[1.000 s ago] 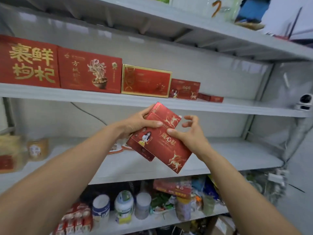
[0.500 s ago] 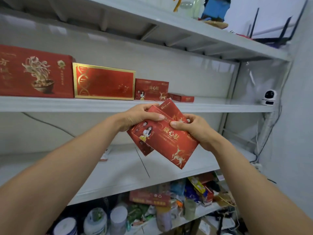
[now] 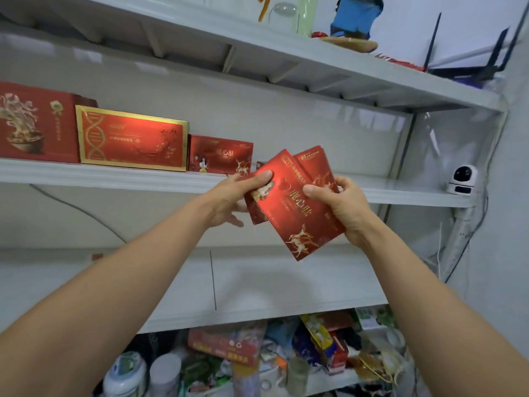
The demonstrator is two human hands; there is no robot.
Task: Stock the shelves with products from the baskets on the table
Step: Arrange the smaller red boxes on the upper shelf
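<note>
The left hand [image 3: 235,197] and the right hand [image 3: 342,209] both pinch the red boxes [image 3: 294,216] tight, thumbs on the front, and they have lifted them up to just right of the standing box [image 3: 220,154] on the shelf [image 3: 114,176], so I think they go beside it next.

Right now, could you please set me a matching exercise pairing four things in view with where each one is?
Things:
1. gold-edged box
2. camera
3. deer boxes
4. white tubs

Places:
A. gripped by left hand and right hand
B. lowest in view, left
C. right end of the shelf
D. between big red box and small red box

Pairs: 1-D, 2-C, 3-A, 4-B
</note>
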